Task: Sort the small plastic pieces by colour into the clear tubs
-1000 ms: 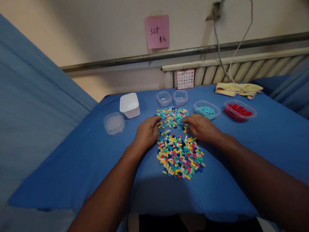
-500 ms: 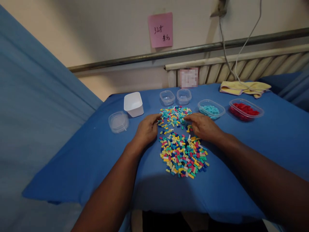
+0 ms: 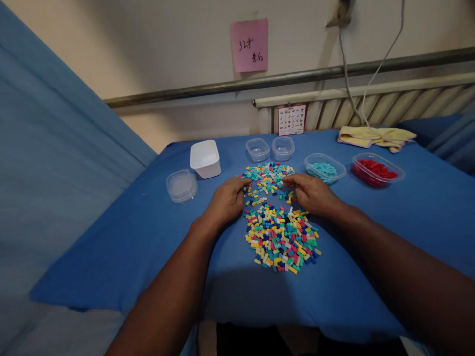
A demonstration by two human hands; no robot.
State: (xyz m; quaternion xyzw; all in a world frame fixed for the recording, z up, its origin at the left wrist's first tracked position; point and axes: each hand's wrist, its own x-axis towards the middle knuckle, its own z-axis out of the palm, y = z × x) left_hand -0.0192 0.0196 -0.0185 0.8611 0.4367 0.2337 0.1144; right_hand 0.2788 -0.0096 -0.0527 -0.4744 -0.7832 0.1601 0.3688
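Small coloured building bricks lie in two heaps, a smaller far heap (image 3: 269,174) and a larger near heap (image 3: 280,240), with some loose bricks between them. At the left edge of the far heap is my left hand (image 3: 227,199), its index finger stretched out over the bricks and its other fingers loosely bent. My right hand (image 3: 313,192) faces it from the right edge, fingers pointing inward and touching or just above the bricks. I see nothing held in either hand; the undersides of the fingers are hidden.
Behind the heaps stand two clear tubs (image 3: 257,150). A white tub (image 3: 205,159) and stacked clear lids (image 3: 181,186) are at left. At right sit a tub of turquoise bricks (image 3: 322,170), a tub of red bricks (image 3: 376,169) and a yellow cloth (image 3: 376,137).
My left hand has shifted slightly right, and my right hand has barely moved. More bricks show beside my right fingertips and at the far heap's left edge.
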